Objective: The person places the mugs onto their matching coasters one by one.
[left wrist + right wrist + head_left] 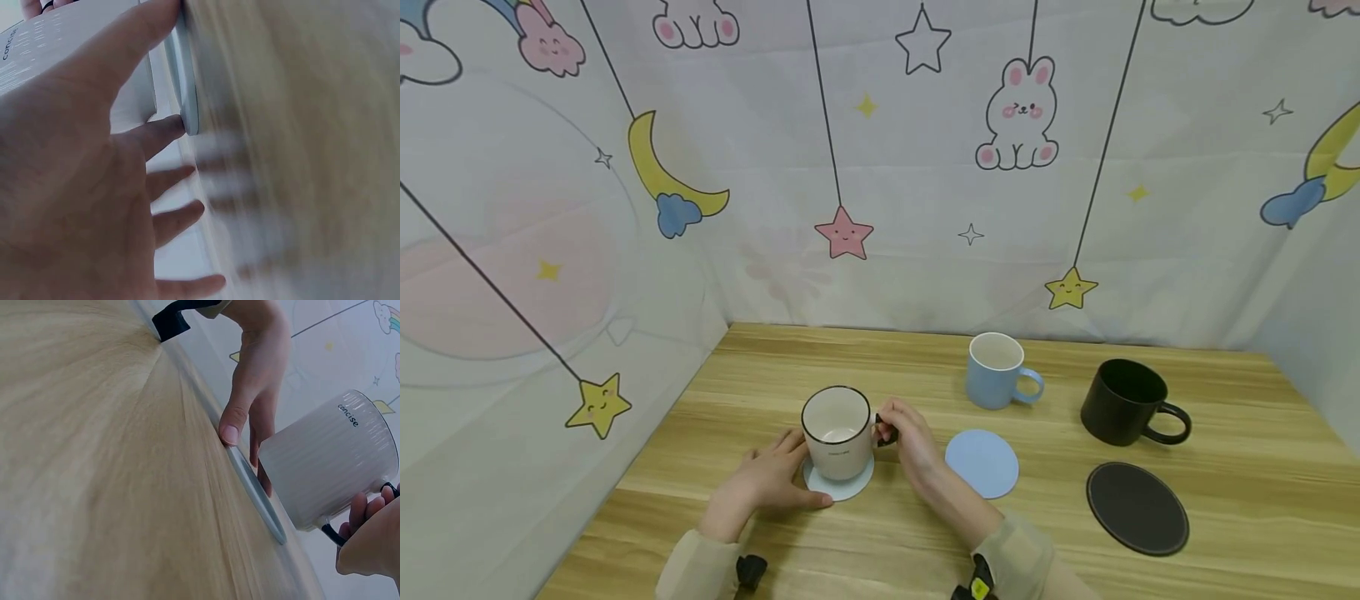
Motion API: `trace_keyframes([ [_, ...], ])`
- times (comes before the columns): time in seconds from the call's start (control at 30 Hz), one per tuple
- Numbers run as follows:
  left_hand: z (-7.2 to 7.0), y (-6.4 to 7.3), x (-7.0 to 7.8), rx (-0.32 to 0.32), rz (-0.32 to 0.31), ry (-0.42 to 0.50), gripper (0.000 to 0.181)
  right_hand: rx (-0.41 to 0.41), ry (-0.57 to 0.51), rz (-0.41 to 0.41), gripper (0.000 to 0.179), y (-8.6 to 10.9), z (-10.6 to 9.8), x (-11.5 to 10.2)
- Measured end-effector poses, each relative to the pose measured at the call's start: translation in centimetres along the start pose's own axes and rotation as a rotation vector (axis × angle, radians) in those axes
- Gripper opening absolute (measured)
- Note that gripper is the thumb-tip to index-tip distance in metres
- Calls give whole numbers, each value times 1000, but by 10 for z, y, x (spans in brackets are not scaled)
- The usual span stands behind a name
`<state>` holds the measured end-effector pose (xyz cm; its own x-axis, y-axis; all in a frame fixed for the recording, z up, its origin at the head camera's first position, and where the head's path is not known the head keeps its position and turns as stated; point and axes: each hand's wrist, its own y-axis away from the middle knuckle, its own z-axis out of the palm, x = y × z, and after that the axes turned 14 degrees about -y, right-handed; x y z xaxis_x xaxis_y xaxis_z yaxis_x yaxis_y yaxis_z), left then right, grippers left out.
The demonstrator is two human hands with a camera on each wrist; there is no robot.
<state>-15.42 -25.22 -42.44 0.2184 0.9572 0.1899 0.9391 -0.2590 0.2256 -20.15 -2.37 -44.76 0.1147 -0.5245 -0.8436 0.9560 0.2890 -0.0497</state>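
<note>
My right hand [916,442] grips the black handle of a white mug [842,458] with a black rim. In the right wrist view, the ribbed mug [328,459] bears the word "concise". Its base hangs slightly above a pale round coaster [852,490], with a narrow gap between them. Around the coaster's left side, my left hand [767,482] touches the edge with thumb and index finger. The left wrist view shows these fingers against the coaster rim [189,94], the others spread and fairly straight.
A blue mug [988,379] stands at the back, with a light blue coaster [982,463] in front of it. Farther right are a black mug [1112,408] and a black coaster [1137,508]. A cartoon-printed curtain [910,283] borders the wooden table [880,558].
</note>
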Motion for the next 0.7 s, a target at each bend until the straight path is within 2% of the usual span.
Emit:
trace_keyframes([
  [0.23, -2, 2, 3, -4, -42, -9, 104, -7, 1, 11, 31, 2, -1, 1],
  [0.7, 0, 1, -1, -14, -32, 23, 103, -53, 28, 45, 31, 6, -2, 5],
])
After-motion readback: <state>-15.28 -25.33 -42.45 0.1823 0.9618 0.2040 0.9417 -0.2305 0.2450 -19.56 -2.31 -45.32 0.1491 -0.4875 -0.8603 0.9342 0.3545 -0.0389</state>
